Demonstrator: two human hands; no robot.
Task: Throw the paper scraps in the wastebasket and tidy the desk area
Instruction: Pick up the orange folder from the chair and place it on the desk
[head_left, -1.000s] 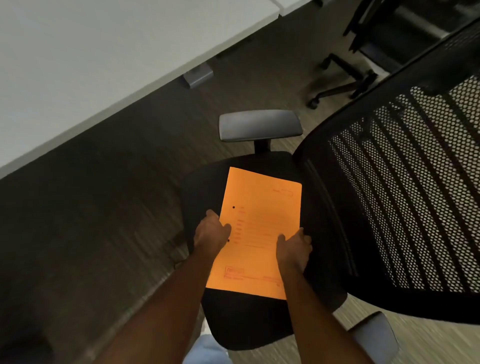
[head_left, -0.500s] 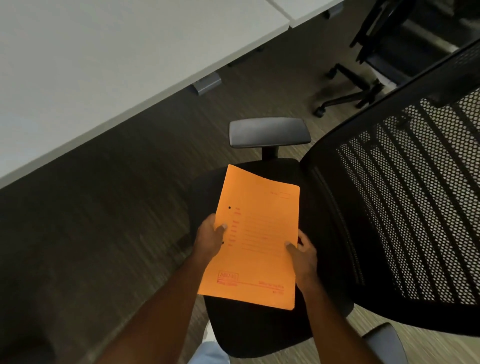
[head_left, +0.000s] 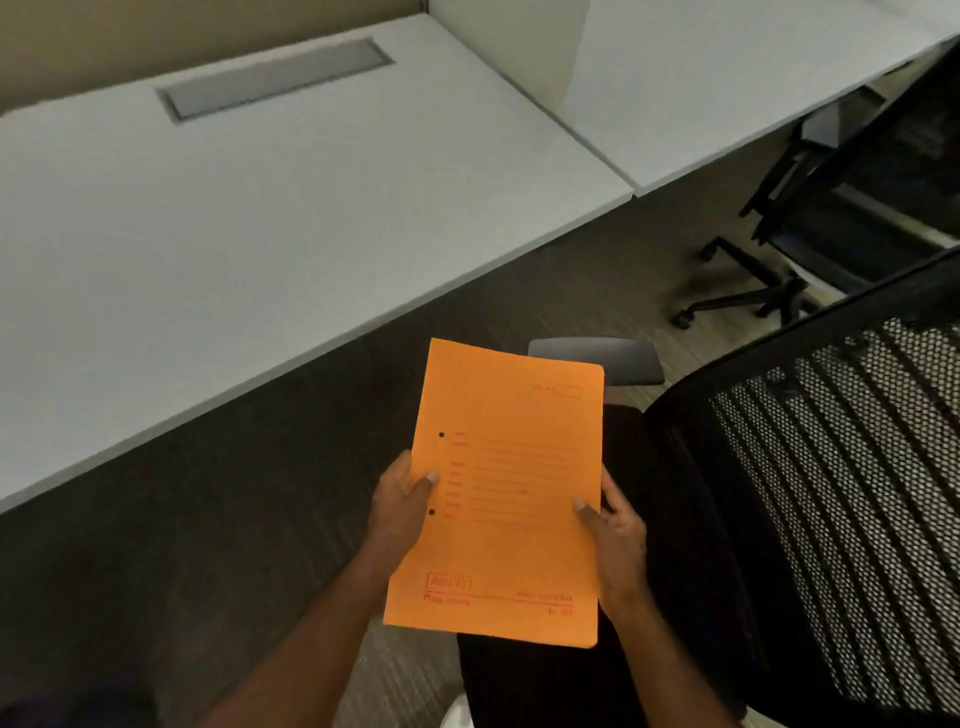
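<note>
An orange file folder (head_left: 511, 467) with red print and two punched holes is held up in front of me, above the black seat of an office chair (head_left: 670, 519). My left hand (head_left: 402, 501) grips its left edge, thumb on top. My right hand (head_left: 615, 530) grips its right edge, thumb on the cover. The white desk (head_left: 260, 218) lies ahead and to the left. No paper scraps or wastebasket show in this view.
The chair's black mesh backrest (head_left: 831, 467) fills the right side, with a grey armrest (head_left: 623, 358) behind the folder. A second chair's wheeled base (head_left: 743, 296) stands at the right under a neighbouring desk (head_left: 727, 78). A grey cable hatch (head_left: 275, 78) sits in the desk top. Dark carpet lies below.
The folder has been lifted off the chair seat and raised in both hands. My view has tilted up, bringing much more of the desk top into sight.
</note>
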